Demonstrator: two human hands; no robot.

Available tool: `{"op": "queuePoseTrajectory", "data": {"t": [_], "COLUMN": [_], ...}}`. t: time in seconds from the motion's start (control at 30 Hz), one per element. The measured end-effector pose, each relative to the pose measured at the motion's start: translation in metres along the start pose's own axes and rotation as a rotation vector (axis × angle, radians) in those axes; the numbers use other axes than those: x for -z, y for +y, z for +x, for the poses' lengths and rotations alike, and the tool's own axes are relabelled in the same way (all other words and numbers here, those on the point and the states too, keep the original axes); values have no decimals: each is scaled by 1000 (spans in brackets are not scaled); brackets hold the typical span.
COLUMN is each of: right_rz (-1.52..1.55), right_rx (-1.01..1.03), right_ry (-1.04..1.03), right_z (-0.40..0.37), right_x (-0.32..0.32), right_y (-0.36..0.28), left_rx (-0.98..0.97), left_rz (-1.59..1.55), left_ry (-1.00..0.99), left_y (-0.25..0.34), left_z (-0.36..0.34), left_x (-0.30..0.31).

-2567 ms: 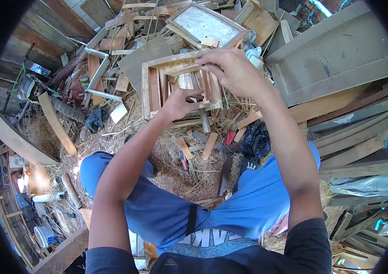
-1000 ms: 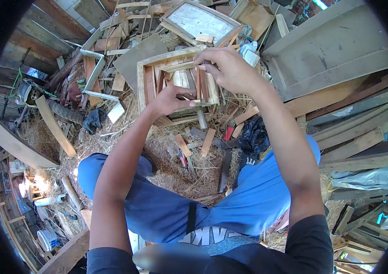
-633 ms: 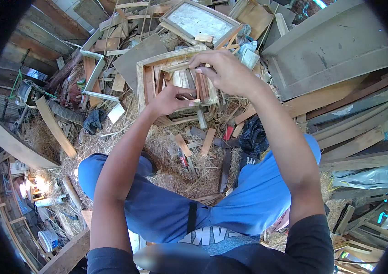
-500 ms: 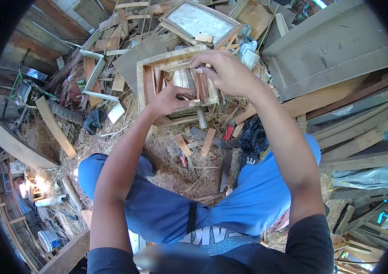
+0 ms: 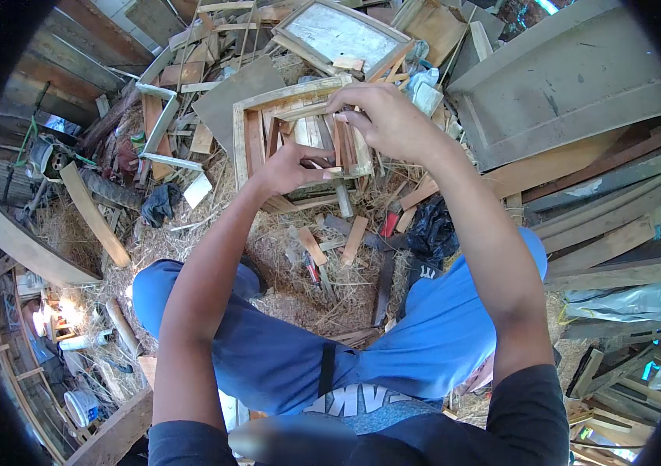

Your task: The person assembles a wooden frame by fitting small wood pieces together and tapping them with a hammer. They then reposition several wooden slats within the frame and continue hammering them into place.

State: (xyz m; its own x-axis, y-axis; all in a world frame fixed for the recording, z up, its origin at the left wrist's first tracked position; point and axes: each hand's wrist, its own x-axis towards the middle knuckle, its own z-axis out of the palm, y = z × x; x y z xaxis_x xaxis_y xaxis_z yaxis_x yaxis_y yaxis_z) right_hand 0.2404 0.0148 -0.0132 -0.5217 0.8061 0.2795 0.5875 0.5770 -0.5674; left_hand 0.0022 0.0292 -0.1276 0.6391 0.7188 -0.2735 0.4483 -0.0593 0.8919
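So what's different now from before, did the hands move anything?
Hardly anything: the camera's view shifted a little, so the whole scene sits slightly more up and left. Nothing was visibly picked up or let go. The left hand and right hand stayed at the small wooden frame, over the bigger frame.

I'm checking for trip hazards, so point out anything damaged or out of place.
The white frame at upper left looks broken: only three sides show. Wood offcuts and a small red item lie loose in the straw.
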Motion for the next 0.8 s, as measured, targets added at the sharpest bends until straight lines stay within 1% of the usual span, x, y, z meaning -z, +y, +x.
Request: {"op": "queuePoseTrajectory", "data": {"t": [0.1,0.17,0.3,0.37,0.4,0.47,0.5,0.57,0.67,0.8], "right_rz": [-6,-14,-55,-12,-13,-100,-100,-167,-141,-148], "right_rx": [-11,41,52,-18,-19,-98,-100,-66,-90,-109], "right_ry": [26,63,114,174,174,199,201,267,295,302], "right_z": [0,0,-2,-3,-3,-4,-5,-5,-4,-3], "right_x": [1,3,5,7,9,15,15,14,15,15], "right_y": [-1,-2,1,4,4,3,6,13,14,12], "left_rx": [19,6,21,41,40,59,59,39,43,24], "left_rz": [21,27,51,9,9,-2,-1,-89,-82,-107], "left_ry": [-7,6,-5,-10,-11,-35,-37,-60,-46,-44], "left_y": [3,6,10,11,11,12,11,9,19,18], "left_z": [-1,-2,-4,-6,-7,-8,-9,-9,-15,-18], "left_x": [1,0,3,7,9,15,17,19,21,21]}}
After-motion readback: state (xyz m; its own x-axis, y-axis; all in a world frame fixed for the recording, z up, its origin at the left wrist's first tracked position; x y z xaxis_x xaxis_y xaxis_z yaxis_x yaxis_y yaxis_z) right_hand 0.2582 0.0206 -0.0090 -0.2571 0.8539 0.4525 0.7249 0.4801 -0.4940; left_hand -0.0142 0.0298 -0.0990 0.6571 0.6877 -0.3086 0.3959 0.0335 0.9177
